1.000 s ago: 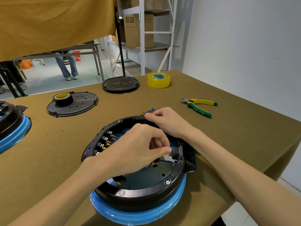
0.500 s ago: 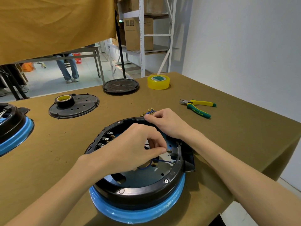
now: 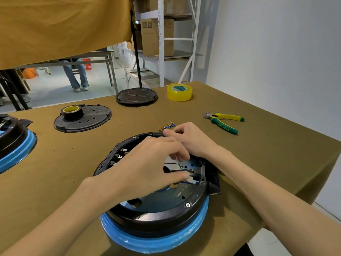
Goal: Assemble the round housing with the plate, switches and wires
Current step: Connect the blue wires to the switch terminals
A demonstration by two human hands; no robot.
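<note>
The round black housing (image 3: 158, 217) with a blue film-wrapped rim lies open side up at the table's near edge. Inside it a shiny metal plate (image 3: 166, 198) shows, with black switches (image 3: 120, 156) along the left wall and a connector block (image 3: 196, 174) at the right. My left hand (image 3: 147, 167) hovers over the housing's middle, fingers loosely spread, thumb tip by a blue wire near the block. My right hand (image 3: 188, 139) rests on the far rim and pinches a bundle of blue wires with brass terminals (image 3: 167, 126).
Green-and-yellow cutters (image 3: 223, 122) lie to the right. A yellow tape roll (image 3: 179, 92) and a black round cover (image 3: 136, 97) sit at the back. Another black cover with a dark tape roll (image 3: 83, 118) lies back left. A second housing (image 3: 13, 143) is at the left edge.
My left hand has gone from a pinch at the connector block to loosely spread fingers, lifting slightly. My right hand stays on the wire bundle.
</note>
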